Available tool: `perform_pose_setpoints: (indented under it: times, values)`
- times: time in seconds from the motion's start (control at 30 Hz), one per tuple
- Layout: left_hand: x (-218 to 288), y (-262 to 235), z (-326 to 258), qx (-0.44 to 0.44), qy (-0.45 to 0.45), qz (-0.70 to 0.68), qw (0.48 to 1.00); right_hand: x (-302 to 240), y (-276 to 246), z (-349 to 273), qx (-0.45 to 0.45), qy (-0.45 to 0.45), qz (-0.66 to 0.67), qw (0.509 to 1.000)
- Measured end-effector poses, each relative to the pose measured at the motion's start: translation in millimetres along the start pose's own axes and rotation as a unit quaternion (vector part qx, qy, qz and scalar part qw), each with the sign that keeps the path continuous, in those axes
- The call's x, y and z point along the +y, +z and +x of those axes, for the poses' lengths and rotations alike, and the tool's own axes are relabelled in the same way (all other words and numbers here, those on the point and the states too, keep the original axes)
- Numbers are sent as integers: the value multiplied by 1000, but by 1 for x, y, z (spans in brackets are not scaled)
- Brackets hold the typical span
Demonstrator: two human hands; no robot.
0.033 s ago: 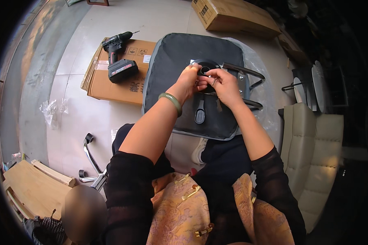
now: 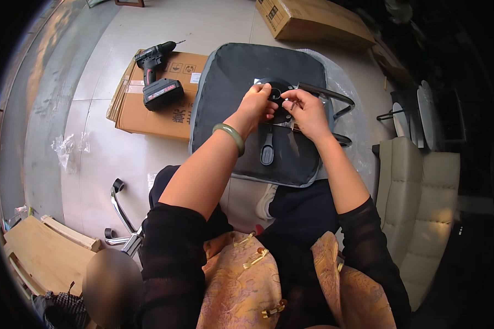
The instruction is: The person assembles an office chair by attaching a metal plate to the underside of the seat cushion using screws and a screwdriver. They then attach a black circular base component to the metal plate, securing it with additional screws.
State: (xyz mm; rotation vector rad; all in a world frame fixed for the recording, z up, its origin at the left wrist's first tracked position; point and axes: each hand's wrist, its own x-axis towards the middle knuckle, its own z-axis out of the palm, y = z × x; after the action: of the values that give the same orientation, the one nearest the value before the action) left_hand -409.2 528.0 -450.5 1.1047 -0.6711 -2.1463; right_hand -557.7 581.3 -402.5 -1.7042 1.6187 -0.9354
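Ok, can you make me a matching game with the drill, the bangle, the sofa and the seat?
Things:
1. drill
2. bangle
3. sofa
4. seat

Clues:
A. beige
B. under the left hand and right hand
C. lying on a box
D. green

Right pairs: 1-C, 2-D, 3-A, 4-B

Dark seat [image 2: 217, 109] lying underside up, black paddle lever [image 2: 267, 154] pointing toward person. Left hand [image 2: 254, 107] and right hand [image 2: 307, 114] close together over round black mount [image 2: 277, 86], fingers bent; anything pinched too small to tell. Cordless drill [image 2: 163, 94] resting on cardboard box [image 2: 167, 119], left of seat.
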Motion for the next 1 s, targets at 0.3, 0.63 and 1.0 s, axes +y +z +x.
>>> perform_pose_setpoints:
  times: [0.3, 0.63, 1.0]
  values:
    - [-11, 3, 8, 30, 152, 242, 958, 28, -41, -8, -112, 128, 55, 984]
    - [-8, 13, -4, 48, 162, 251, 953, 19, -45, 3, -189, 157, 24, 969]
    - [-6, 12, -6, 59, 155, 249, 954, 0, -33, 26, -243, 140, -167, 945]
